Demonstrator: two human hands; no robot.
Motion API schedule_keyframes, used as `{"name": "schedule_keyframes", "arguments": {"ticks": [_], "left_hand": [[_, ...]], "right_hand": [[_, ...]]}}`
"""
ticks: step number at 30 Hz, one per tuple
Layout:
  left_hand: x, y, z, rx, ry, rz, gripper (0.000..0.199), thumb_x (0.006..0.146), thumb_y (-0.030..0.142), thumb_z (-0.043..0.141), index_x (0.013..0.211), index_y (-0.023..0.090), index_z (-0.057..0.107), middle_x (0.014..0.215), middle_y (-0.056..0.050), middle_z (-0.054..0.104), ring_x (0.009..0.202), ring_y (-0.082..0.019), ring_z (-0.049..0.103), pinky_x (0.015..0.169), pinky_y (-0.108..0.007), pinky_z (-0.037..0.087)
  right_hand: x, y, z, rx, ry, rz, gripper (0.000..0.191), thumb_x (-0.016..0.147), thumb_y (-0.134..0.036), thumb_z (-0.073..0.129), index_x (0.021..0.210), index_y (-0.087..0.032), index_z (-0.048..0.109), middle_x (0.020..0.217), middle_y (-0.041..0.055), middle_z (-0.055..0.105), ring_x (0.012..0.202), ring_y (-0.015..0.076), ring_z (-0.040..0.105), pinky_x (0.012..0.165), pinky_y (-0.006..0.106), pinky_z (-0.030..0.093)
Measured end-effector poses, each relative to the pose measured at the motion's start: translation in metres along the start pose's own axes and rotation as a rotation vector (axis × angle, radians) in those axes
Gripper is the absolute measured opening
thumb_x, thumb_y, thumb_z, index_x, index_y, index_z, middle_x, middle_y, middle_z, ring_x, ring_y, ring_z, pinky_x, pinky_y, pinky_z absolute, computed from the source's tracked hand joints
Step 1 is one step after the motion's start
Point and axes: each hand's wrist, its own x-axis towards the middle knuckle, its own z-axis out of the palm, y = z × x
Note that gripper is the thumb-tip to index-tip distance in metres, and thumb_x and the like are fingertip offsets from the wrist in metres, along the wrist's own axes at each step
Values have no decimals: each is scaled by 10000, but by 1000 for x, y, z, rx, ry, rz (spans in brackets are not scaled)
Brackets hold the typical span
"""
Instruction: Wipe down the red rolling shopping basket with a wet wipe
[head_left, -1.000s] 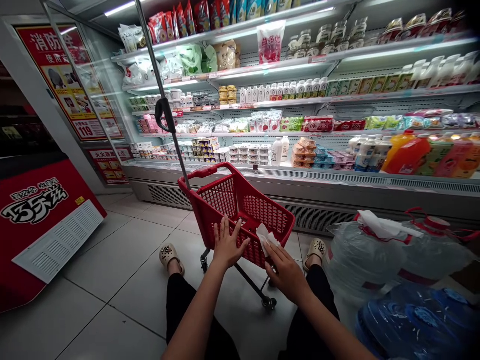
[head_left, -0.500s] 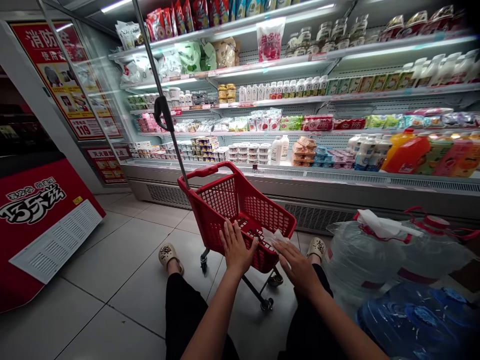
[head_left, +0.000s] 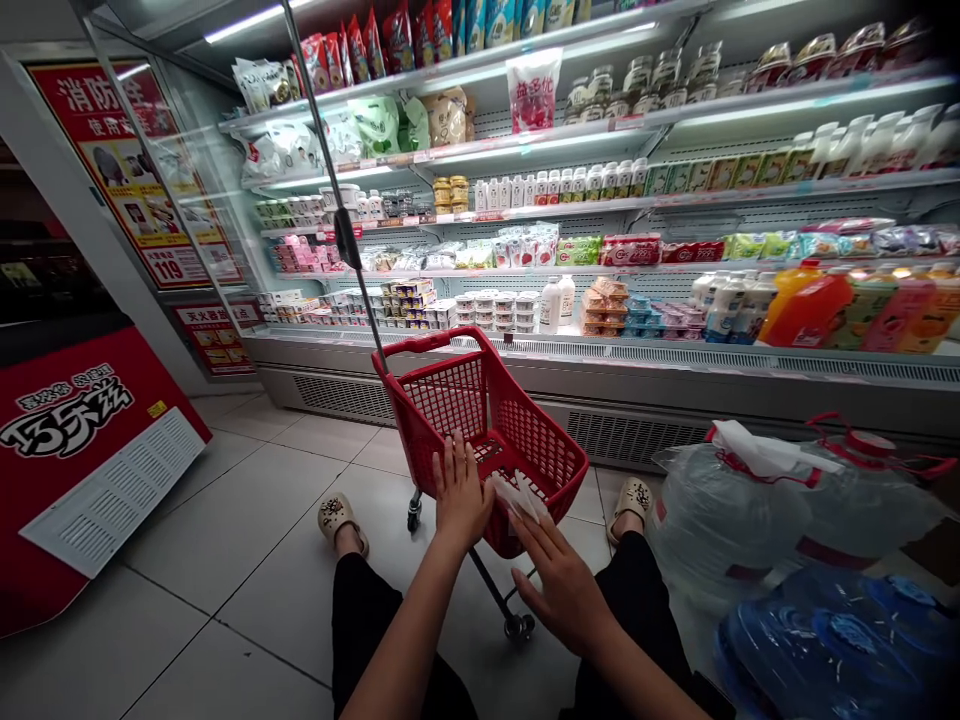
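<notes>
A small red plastic shopping cart (head_left: 534,425) stands between my feet, with a tall metal pole (head_left: 319,120) rising from its handle corner. My left hand (head_left: 461,498) lies against the near side of the basket, fingers stretched out and spread, with nothing in it. My right hand (head_left: 559,572) presses a crumpled white tissue (head_left: 517,496) to the basket's near rim at the right. Its fingers are straight over the tissue, the thumb held apart. Part of the tissue is hidden under the fingers. The cart's inside shows no goods.
A lit refrigerated shelf (head_left: 420,345) with dairy and drinks runs behind the cart. To the right stand large clear water bottles (head_left: 739,540) and a blue water jug (head_left: 840,640). A red freezer (head_left: 97,450) is at the left, on a tiled floor (head_left: 247,570).
My right hand has slid left along the rim with the tissue. The cart has turned a little, its near end shifting left and its handle end right. The left hand stays on the side.
</notes>
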Motion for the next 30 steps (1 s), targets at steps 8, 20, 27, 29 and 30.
{"name": "schedule_keyframes", "arguments": {"ticks": [8, 20, 27, 29, 30], "left_hand": [[-31, -5, -3, 16, -3, 23, 671, 1098, 416, 275, 1695, 192, 65, 1747, -111, 180, 1612, -258, 192, 1310, -572, 128], [-22, -8, -10, 18, -7, 81, 591, 1085, 263, 246, 1672, 190, 241, 1718, -58, 294, 1584, -199, 284, 1318, -465, 184], [-24, -12, -6, -2, -30, 107, 630, 1065, 226, 285, 1685, 208, 177, 1732, -46, 253, 1594, -191, 254, 1317, -455, 203], [-24, -10, -4, -24, -42, 112, 624, 1074, 241, 279, 1687, 213, 167, 1735, -45, 245, 1597, -196, 245, 1315, -455, 216], [-24, -9, -3, -36, -47, 115, 621, 1078, 251, 275, 1688, 216, 164, 1737, -44, 242, 1598, -201, 243, 1313, -456, 226]], "right_hand": [[-7, 45, 0, -32, 56, -19, 724, 1068, -323, 455, 1694, -302, 91, 1678, 53, 367, 1520, 266, 403, 1217, 514, 423], [6, -31, 18, 51, -18, -55, 733, 1026, -357, 526, 1678, -209, 227, 1681, 64, 358, 1559, 292, 324, 1228, 506, 415], [-14, 47, -4, -11, 68, -16, 674, 1070, -305, 460, 1685, -293, 183, 1639, 50, 441, 1501, 261, 437, 1213, 512, 435], [-23, 70, -10, -50, 110, 65, 670, 1083, -330, 445, 1688, -303, 158, 1647, 53, 429, 1499, 267, 440, 1201, 516, 448], [-26, 78, -12, -70, 126, 110, 671, 1086, -352, 447, 1688, -306, 156, 1650, 53, 423, 1500, 276, 437, 1188, 520, 462]]}}
